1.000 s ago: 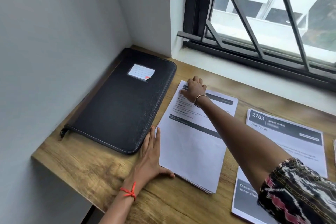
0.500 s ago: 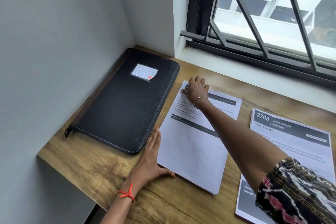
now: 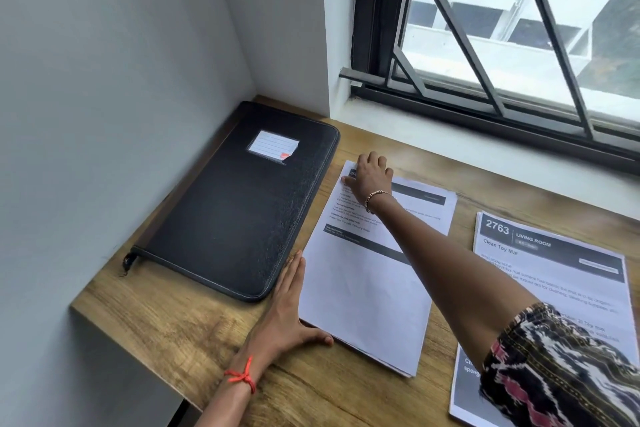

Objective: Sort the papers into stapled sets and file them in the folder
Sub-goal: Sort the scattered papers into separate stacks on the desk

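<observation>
Honestly, this reads as the squaring-up step: the paper stack (image 3: 367,288) is boxed in at two corners, presumably before anything gets stapled. It lies flat on the counter (image 3: 166,333), just beside the closed black folder (image 3: 242,211). A second pile (image 3: 550,274) headed "2763 Living Room" is set apart on the right. Sheet edges are fanned a little at the stack's near right corner, so the job isn't finished imo.

To do it well, the left edge should be treated as a fixed fence and the sheets nudged against it from the far end. That's best done lightly, so the top page isn't buckled. Pressure is better kept at the edges than on the face, or the lower sheets get dragged out of line. The corner should be checked flush before a staple goes in. No stapler can be seen, and the folder is zipped shut, so both will have to be dealt with later.

As for pose, the left hand (image 3: 291,308) is laid flat and open, fingers straight along the stack's left edge, thumb stretched out at the near edge. The right hand (image 3: 372,180) is reached far across to the top left corner with the arm nearly straight. Its fingers are bent down over the far edge, and whether paper is pinched there or only pressed can't be told.
</observation>
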